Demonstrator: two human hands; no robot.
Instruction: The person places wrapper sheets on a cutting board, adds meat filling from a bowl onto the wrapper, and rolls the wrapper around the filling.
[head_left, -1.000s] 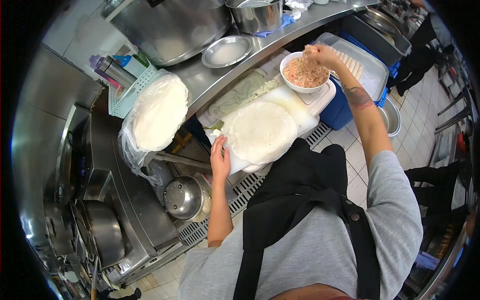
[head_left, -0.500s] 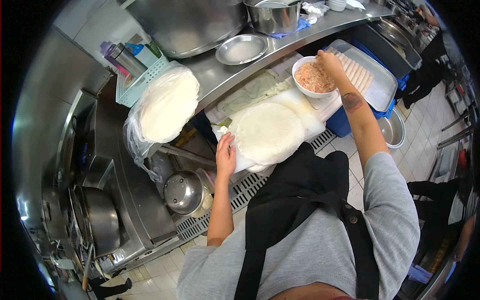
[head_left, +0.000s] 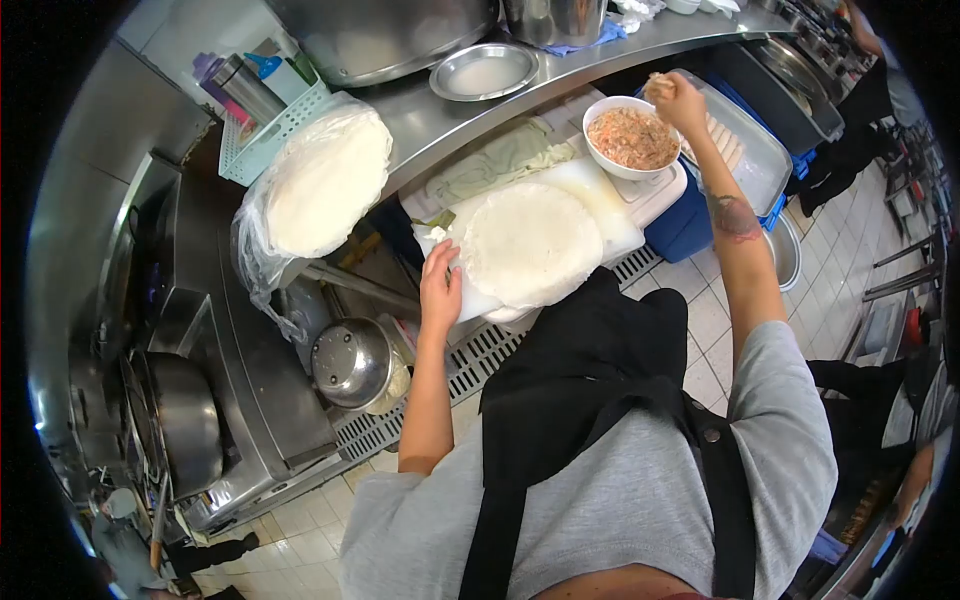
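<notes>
Raised over the far right rim of a white bowl [head_left: 630, 138] of orange-pink filling, my right hand [head_left: 677, 102] is closed round a clump of that filling [head_left: 659, 88]. My left hand [head_left: 440, 287] rests at the left edge of the white cutting board [head_left: 610, 215], beside the wrappers, its fingers extended and slightly apart. Round, thin white wrappers [head_left: 533, 243] lie stacked on the board. Behind my right hand, a metal tray [head_left: 765, 160] holds several pale rolls [head_left: 727, 145], partly hidden by my forearm.
More round wrappers [head_left: 330, 185] sit in plastic at the left. A metal dish [head_left: 484, 73] and a large pot [head_left: 385, 35] stand on the steel counter [head_left: 420, 150]. A teal basket [head_left: 270, 140] holds bottles. Other people are at the right edge and lower left.
My right hand has dipped into the bowl and risen again with a clump of filling. My left hand has stayed beside the wrappers. The view has shifted slightly.
</notes>
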